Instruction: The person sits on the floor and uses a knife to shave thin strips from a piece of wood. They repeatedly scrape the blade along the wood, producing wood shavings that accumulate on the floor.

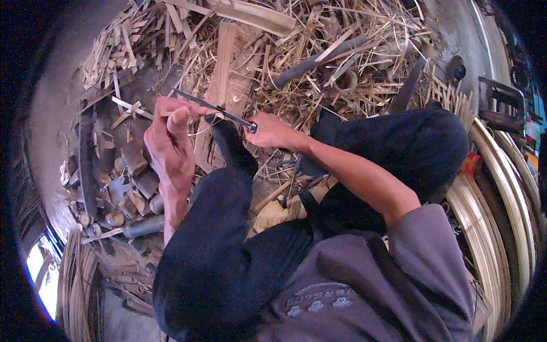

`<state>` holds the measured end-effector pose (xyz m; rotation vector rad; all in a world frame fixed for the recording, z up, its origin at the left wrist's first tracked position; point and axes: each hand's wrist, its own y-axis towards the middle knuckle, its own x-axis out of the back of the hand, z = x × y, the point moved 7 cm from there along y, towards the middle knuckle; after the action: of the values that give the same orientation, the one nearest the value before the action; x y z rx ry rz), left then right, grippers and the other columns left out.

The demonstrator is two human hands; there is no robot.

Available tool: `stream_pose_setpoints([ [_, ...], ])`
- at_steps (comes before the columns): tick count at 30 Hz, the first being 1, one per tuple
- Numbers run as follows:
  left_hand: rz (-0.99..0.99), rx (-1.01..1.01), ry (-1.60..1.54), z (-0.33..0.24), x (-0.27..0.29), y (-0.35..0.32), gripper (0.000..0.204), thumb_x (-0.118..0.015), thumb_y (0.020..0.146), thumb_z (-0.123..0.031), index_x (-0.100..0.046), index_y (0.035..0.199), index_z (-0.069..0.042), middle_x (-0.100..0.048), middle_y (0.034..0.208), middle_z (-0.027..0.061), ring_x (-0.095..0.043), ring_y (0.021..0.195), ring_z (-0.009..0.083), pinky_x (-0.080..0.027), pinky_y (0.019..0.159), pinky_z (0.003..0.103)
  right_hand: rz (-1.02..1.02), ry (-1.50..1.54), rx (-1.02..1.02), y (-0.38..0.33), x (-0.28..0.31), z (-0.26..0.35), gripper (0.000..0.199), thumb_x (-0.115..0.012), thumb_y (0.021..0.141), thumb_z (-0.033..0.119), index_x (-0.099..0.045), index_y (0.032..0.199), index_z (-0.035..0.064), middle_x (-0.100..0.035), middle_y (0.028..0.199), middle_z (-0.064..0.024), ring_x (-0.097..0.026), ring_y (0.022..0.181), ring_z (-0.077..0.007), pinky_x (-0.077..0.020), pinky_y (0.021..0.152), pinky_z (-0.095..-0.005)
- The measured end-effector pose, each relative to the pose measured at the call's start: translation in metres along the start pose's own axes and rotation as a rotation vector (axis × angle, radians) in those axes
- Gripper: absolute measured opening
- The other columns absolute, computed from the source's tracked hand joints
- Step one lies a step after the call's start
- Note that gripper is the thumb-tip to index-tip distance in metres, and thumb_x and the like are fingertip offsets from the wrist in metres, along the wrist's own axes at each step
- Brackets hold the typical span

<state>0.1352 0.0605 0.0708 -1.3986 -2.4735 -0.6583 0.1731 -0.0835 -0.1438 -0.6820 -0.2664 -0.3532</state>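
Observation:
My right hand [270, 132] is closed round the dark handle of a knife [232, 115], whose narrow blade slants up and to the left. My left hand [174, 134] is raised beside the blade, thumb and fingers pinched on a thin pale bamboo strip [196, 110]. The strip lies close against the blade; whether the edge cuts into it I cannot tell. Beyond both hands a flat pale piece of split bamboo [225, 71] rests on a wider wooden board [246, 74].
Shavings and thin strips [319, 62] cover the floor ahead. Short dark bamboo offcuts [137, 165] lie at left, with a heap of cut slats [134, 43] farther off. Long split lengths [478, 222] curve along the right. My bent legs [393, 139] flank the work.

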Motion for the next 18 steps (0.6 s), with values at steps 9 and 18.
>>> stream_pose_setpoints([
  [9, 0.156, -0.039, -0.224, 0.05, -0.008, 0.028, 0.028, -0.056, 0.094, -0.029, -0.057, 0.096, -0.002, -0.058, 0.09, 0.0082, -0.057, 0.087, 0.0167, -0.043, 0.083, 0.029, -0.03, -0.042, 0.095, 0.031, -0.015, -0.018, 0.028, -0.061, 0.073, 0.03, -0.066, 0.078, 0.0027, -0.064, 0.068, -0.0183, -0.063, 0.06, -0.0349, -0.0492, 0.059, -0.0446],
  [18, 0.257, 0.308, -0.608, 0.103, -0.071, 0.041, 0.037, -0.064, 0.09, -0.026, -0.053, 0.114, 0.0, -0.064, 0.079, 0.004, -0.055, 0.064, 0.0095, -0.045, 0.057, 0.024, -0.138, -0.139, 0.074, 0.023, -0.012, -0.012, 0.025, -0.06, 0.076, 0.027, -0.066, 0.079, 0.0031, -0.062, 0.066, -0.0204, -0.06, 0.058, -0.0353, -0.0477, 0.058, -0.0426],
])
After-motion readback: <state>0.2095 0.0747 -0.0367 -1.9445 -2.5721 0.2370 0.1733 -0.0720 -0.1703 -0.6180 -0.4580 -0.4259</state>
